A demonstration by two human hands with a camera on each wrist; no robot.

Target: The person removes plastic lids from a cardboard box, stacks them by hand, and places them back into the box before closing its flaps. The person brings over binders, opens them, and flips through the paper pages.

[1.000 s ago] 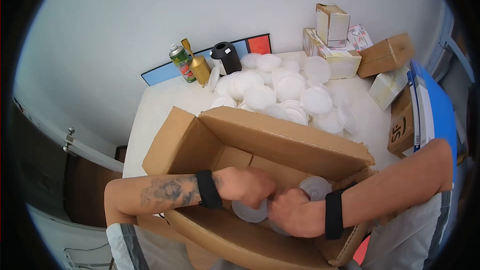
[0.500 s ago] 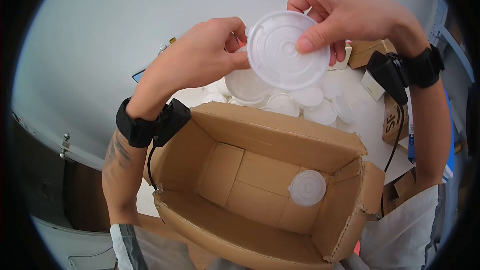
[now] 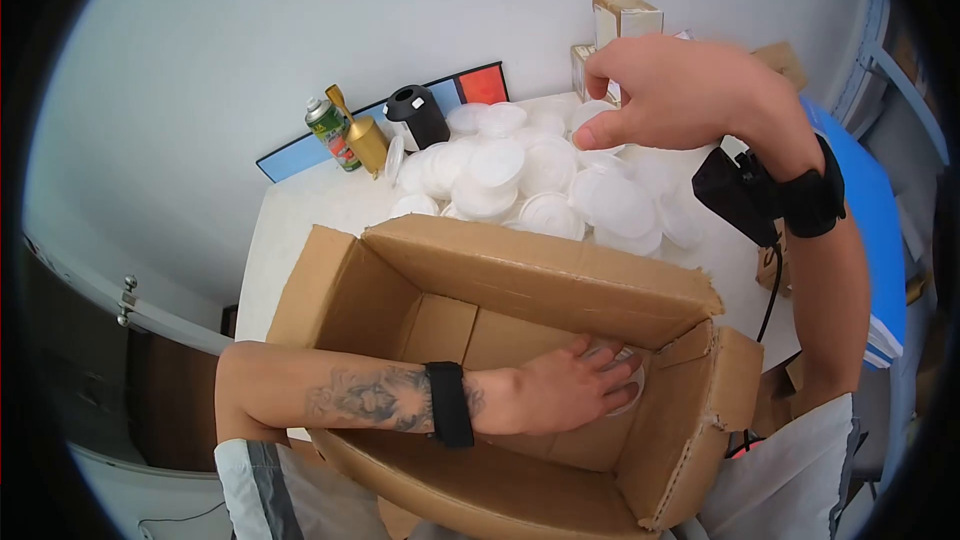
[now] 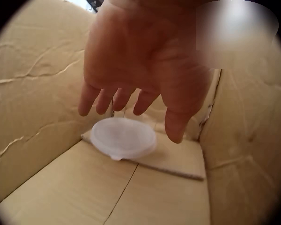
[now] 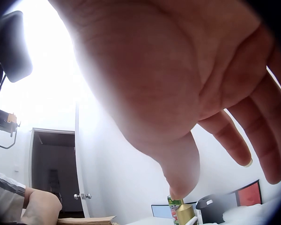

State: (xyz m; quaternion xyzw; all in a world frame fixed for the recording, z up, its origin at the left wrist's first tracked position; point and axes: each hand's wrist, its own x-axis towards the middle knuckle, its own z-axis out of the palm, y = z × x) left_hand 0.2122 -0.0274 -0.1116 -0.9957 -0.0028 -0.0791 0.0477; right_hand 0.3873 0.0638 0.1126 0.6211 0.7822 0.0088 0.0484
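Observation:
Inside the cardboard box (image 3: 530,258), my left hand (image 3: 555,390) reaches over the right end of its floor, fingers spread above a round translucent plastic lid (image 4: 124,137). The left wrist view shows the lid flat on the bottom, a small tab on its rim, with the straight fingers close over it. My right hand (image 3: 680,95) is raised above the back right of a pile of similar white lids (image 3: 495,165). Its thumb and fingers stand apart with nothing between them, as the right wrist view also shows.
Behind the pile stand a green spray can (image 3: 332,132), a gold-coloured container (image 3: 367,143) and a black cylinder (image 3: 417,117). Small cartons (image 3: 625,18) sit at the back right, partly behind the right hand. A blue panel (image 3: 865,230) lies along the right side.
Both hands were in the box at lids, then rose over the pile, the right pinching a lid. Now the right hand is empty there, and the left has come down into the box.

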